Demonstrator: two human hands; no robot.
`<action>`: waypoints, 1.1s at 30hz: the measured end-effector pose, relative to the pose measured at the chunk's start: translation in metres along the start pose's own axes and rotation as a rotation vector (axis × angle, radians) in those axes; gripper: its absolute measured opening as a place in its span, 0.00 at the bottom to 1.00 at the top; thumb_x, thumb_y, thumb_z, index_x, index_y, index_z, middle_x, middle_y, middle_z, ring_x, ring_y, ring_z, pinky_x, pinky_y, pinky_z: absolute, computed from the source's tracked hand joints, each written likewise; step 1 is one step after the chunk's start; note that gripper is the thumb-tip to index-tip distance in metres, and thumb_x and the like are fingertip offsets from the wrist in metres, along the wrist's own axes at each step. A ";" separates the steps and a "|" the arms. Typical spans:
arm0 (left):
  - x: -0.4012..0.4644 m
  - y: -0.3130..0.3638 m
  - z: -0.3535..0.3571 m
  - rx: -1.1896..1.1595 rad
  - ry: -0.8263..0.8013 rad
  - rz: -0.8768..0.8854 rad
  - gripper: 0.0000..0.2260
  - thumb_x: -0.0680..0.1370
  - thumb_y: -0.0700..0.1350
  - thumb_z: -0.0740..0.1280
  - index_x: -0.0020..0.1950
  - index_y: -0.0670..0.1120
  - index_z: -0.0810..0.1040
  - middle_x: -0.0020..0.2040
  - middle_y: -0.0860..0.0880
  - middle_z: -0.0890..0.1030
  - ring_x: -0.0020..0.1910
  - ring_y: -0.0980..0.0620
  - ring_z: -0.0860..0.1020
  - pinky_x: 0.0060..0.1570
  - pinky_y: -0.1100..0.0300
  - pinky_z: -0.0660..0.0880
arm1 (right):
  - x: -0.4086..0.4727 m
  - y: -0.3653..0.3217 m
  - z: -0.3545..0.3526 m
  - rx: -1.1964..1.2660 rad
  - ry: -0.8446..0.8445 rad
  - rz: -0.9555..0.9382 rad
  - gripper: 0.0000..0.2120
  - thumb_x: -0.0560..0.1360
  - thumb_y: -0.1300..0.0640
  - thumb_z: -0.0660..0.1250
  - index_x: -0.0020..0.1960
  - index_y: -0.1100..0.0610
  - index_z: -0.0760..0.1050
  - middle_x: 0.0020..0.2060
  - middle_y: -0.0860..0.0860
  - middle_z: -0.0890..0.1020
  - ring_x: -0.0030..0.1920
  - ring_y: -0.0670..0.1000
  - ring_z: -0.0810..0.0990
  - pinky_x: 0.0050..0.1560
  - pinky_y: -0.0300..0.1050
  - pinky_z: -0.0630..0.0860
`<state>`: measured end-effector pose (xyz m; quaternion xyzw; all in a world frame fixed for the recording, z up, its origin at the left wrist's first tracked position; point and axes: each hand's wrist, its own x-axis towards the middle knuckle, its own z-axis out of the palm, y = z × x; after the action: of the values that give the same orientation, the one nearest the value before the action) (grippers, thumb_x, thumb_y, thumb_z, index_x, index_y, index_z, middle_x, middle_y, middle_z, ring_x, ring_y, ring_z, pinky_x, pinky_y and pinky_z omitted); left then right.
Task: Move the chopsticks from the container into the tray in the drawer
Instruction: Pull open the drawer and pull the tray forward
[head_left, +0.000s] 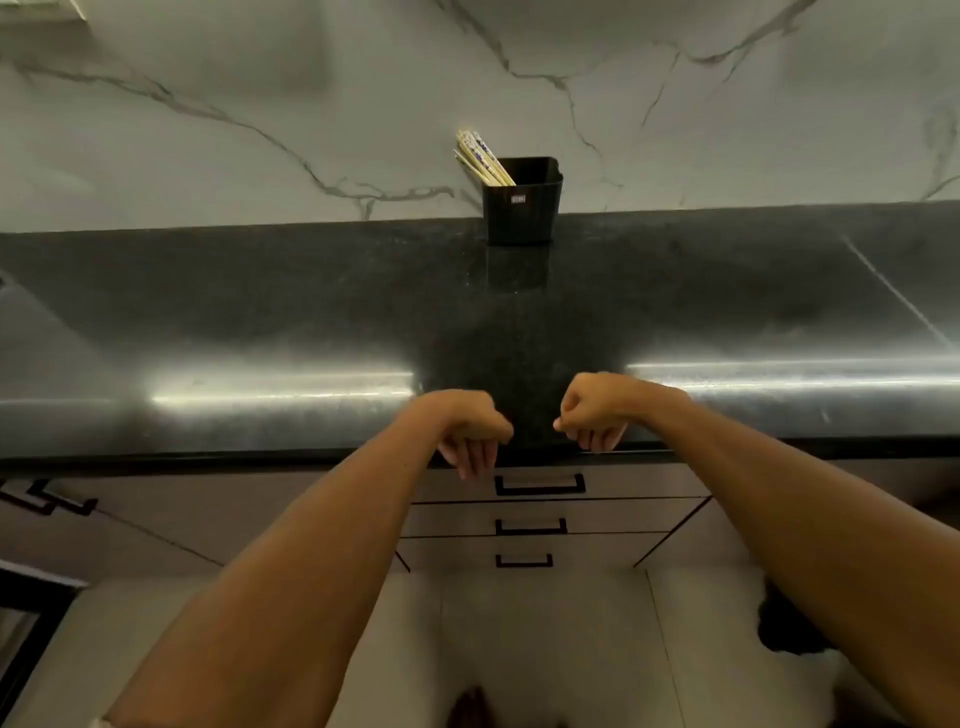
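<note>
Still nothing carried: our left hand (470, 436) and right hand (592, 410) hang slack, empty, above the closed top drawer (623, 483), likely opening it first. Chopsticks (480, 156) lean in the container (521, 210) against the backsplash.

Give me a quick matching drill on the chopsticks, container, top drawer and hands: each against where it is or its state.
Things:
1. chopsticks
2. container
3. top drawer
4. hands (left, right)

States:
A. closed, under the counter edge
B. leaning out of the black tub, to the left
C. hanging over the counter's front edge, holding nothing
D. standing at the back of the counter, by the marble wall

Pairs: 1-B, 2-D, 3-A, 4-C
</note>
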<state>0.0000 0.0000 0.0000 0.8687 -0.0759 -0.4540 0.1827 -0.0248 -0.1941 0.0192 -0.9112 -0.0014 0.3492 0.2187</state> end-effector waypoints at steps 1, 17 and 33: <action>0.003 -0.003 0.008 -0.009 -0.068 -0.033 0.13 0.72 0.49 0.62 0.44 0.43 0.82 0.40 0.41 0.86 0.41 0.46 0.85 0.33 0.59 0.80 | 0.000 0.004 0.006 -0.026 -0.077 0.015 0.12 0.78 0.52 0.63 0.40 0.57 0.79 0.37 0.54 0.84 0.36 0.50 0.83 0.37 0.43 0.82; 0.080 -0.052 0.119 0.080 0.271 0.095 0.22 0.80 0.44 0.57 0.74 0.47 0.63 0.69 0.41 0.71 0.61 0.42 0.73 0.61 0.52 0.70 | 0.055 0.070 0.130 -0.175 0.009 -0.018 0.28 0.81 0.52 0.56 0.78 0.54 0.50 0.75 0.57 0.60 0.72 0.58 0.64 0.71 0.50 0.63; 0.118 -0.090 0.146 0.315 0.325 0.207 0.38 0.75 0.33 0.61 0.77 0.60 0.50 0.79 0.49 0.56 0.71 0.44 0.65 0.65 0.49 0.70 | 0.083 0.110 0.173 -0.277 0.208 0.027 0.35 0.77 0.62 0.61 0.77 0.48 0.49 0.78 0.51 0.48 0.77 0.53 0.52 0.73 0.48 0.57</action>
<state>-0.0547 0.0118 -0.2010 0.9357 -0.2041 -0.2696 0.1003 -0.0887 -0.2118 -0.1911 -0.9637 -0.0145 0.2526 0.0852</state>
